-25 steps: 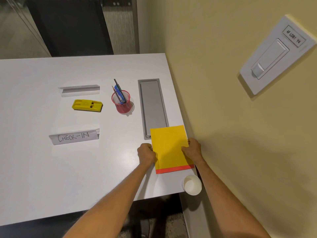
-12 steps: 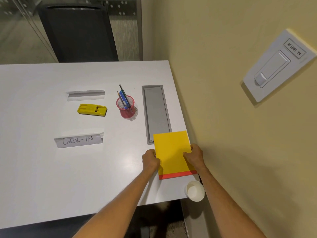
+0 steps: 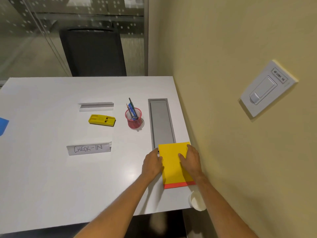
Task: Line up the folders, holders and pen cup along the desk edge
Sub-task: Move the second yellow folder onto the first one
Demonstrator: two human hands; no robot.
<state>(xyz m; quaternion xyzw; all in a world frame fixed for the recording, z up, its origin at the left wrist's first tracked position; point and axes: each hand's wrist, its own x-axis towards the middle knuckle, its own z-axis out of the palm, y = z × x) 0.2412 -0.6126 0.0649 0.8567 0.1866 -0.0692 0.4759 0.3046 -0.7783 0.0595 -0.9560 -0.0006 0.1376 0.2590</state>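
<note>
A yellow folder (image 3: 173, 166) lies on a red-orange folder (image 3: 179, 185) at the desk's right edge, by the wall. My left hand (image 3: 151, 164) curls against the yellow folder's left edge. My right hand (image 3: 191, 159) rests palm down over its right side, thumb on top. A red mesh pen cup (image 3: 134, 117) with pens stands farther back. A clear sign holder marked CHECK-IN (image 3: 89, 148) and an empty clear holder (image 3: 96, 106) lie to the left.
A grey recessed tray lid (image 3: 161, 121) runs along the right edge, its near end under the folders. A yellow plastic tool (image 3: 102, 120) lies by the empty holder. A white paper cup (image 3: 197, 200) sits at the near right corner. A black chair (image 3: 93, 52) stands behind the desk.
Both hands have slid forward along the yellow folder, from its near half to its far half. The right hand now lies more on top of it. The folders have barely shifted.
</note>
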